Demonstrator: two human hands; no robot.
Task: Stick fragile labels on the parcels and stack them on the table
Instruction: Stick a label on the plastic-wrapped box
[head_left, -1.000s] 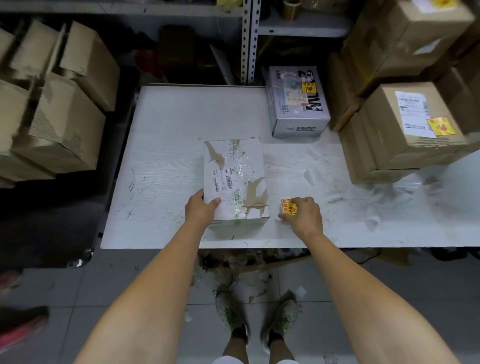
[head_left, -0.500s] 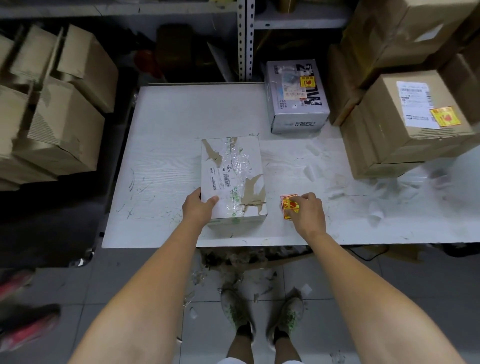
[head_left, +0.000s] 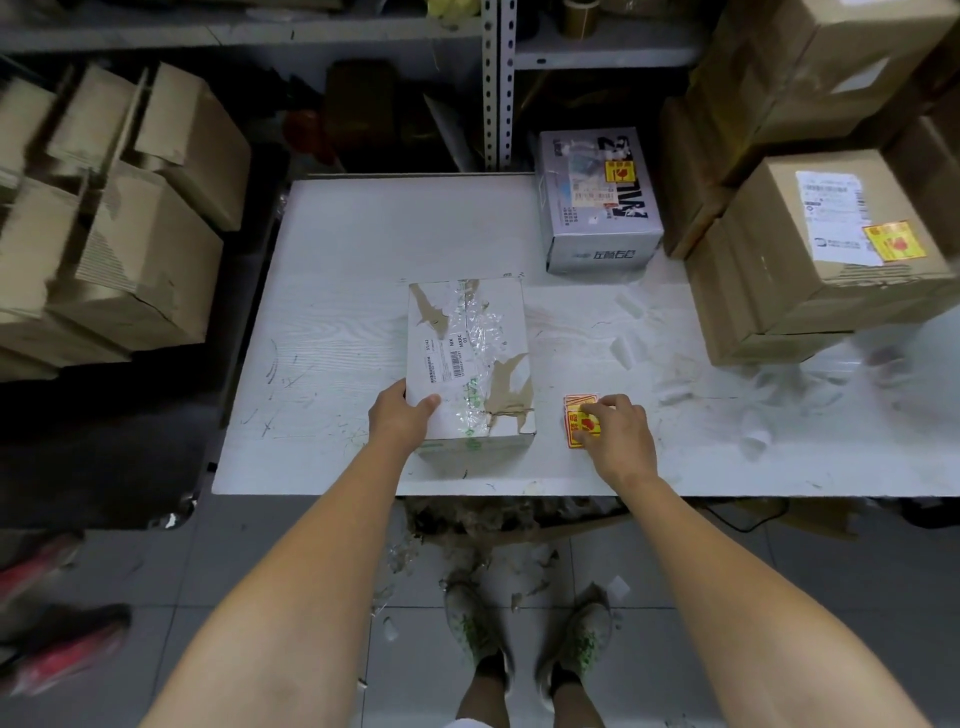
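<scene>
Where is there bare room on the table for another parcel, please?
The left of the table is bare, bordered by its left edge, the white parcel and the grey box. The right is crowded: brown boxes, paper scraps, labels under the right hand.

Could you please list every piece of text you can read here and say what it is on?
"MX", "MXRC": barcode label on the white taped cardboard parcel; its finer print is too small.
"ML": large black letters on the grey printed box; the rest is blurred.
Yellow-and-red fragile stickers under the right hand: unreadable.
White shipping label on the brown cardboard box: too small.
</scene>
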